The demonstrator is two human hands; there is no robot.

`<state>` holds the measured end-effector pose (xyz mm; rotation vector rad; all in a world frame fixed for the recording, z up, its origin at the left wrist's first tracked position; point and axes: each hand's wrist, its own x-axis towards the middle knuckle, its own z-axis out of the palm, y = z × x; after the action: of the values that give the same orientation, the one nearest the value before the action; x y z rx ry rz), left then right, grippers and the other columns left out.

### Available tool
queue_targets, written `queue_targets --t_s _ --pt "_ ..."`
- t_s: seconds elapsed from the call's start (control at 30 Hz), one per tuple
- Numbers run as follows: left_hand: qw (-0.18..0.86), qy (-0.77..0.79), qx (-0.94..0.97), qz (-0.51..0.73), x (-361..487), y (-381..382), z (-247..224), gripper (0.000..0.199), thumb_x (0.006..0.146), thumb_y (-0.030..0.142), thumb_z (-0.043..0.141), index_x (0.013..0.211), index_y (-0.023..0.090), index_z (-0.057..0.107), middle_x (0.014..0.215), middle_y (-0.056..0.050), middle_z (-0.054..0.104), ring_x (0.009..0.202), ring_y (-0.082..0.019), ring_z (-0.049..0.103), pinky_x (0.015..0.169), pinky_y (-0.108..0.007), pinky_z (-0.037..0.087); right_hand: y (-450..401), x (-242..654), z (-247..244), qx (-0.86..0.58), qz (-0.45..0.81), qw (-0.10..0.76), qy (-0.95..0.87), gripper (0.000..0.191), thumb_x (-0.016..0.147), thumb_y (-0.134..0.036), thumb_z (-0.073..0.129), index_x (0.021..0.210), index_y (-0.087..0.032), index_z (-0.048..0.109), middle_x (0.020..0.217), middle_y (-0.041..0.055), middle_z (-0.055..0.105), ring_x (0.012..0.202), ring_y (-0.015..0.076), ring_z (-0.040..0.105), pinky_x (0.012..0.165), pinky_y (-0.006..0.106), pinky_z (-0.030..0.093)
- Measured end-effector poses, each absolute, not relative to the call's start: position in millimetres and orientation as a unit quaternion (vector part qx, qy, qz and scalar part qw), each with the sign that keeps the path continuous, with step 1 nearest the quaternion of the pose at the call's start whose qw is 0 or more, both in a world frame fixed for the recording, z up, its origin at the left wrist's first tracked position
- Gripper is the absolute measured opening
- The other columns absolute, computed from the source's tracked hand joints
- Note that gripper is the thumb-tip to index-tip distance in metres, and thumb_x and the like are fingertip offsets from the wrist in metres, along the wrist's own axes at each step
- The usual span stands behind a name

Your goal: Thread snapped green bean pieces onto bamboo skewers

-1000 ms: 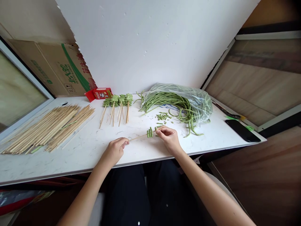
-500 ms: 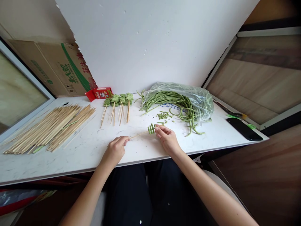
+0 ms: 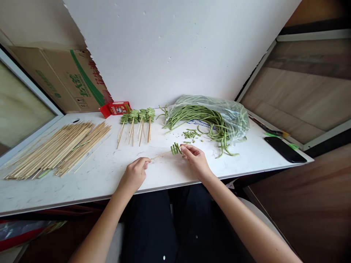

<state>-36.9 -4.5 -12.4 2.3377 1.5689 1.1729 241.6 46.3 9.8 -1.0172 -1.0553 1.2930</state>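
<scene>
My left hand [image 3: 135, 174] pinches the near end of a thin bamboo skewer [image 3: 161, 155] just above the white table [image 3: 104, 171]. Several short green bean pieces [image 3: 175, 149] sit threaded side by side near the skewer's far end. My right hand [image 3: 195, 160] is at that end, its fingertips closed on the skewer's tip beside the threaded pieces. A few loose cut bean pieces [image 3: 190, 134] lie just beyond my right hand.
A big pile of bare skewers [image 3: 55, 149] lies at the left. Finished bean skewers [image 3: 137, 122] rest at the back centre beside a red packet [image 3: 116, 108]. A plastic bag of long beans [image 3: 208, 117] is back right, a black phone [image 3: 285, 149] far right, a cardboard box [image 3: 65, 80] back left.
The threaded bean pieces have slid a little along the skewer and the skewer's far end has tilted up slightly. Both hands stay in almost the same place.
</scene>
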Motion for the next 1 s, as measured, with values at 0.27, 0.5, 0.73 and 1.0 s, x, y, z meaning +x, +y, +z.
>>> queue_targets --t_s 0.27,0.5,0.73,1.0 --pt "0.029 0.530 0.761 0.373 -36 -4 -8 0.038 0.085 -0.003 0.041 0.101 0.020 0.067 0.084 -0.002 0.071 0.080 -0.017 0.072 0.079 -0.027 0.059 61 279 26 -0.519 0.387 0.482 -0.590 0.039 0.093 -0.056 0.069 0.099 -0.020 0.083 0.091 0.0089 0.079 0.078 0.0216 0.064 0.070 0.035 0.048" --pt "0.016 0.535 0.757 0.373 -37 -3 -7 0.035 0.089 0.000 0.042 0.103 0.020 0.066 0.084 -0.002 0.071 0.080 -0.018 0.072 0.079 -0.028 0.059 62 303 30 -0.428 0.258 0.342 -0.796 0.009 0.080 -0.032 0.086 0.087 -0.027 0.085 0.082 0.0071 0.076 0.084 0.0280 0.062 0.082 0.042 0.047" --pt "0.018 0.534 0.761 0.369 -37 -4 -5 0.036 0.088 -0.001 0.042 0.104 0.020 0.067 0.084 -0.002 0.070 0.079 -0.018 0.071 0.079 -0.028 0.058 65 305 29 -0.443 0.318 0.368 -0.753 0.012 0.080 -0.039 0.087 0.078 -0.028 0.084 0.078 0.0064 0.074 0.079 0.0257 0.058 0.077 0.040 0.046" --pt "0.022 0.515 0.770 0.376 -37 -6 -7 0.040 0.086 -0.003 0.039 0.105 0.020 0.067 0.085 -0.002 0.070 0.080 -0.016 0.071 0.077 -0.025 0.056 74 310 25 -0.423 0.553 0.507 -0.508 0.041 0.073 -0.055 0.093 0.098 -0.024 0.083 0.090 0.0041 0.073 0.075 0.0173 0.057 0.070 0.033 0.045"
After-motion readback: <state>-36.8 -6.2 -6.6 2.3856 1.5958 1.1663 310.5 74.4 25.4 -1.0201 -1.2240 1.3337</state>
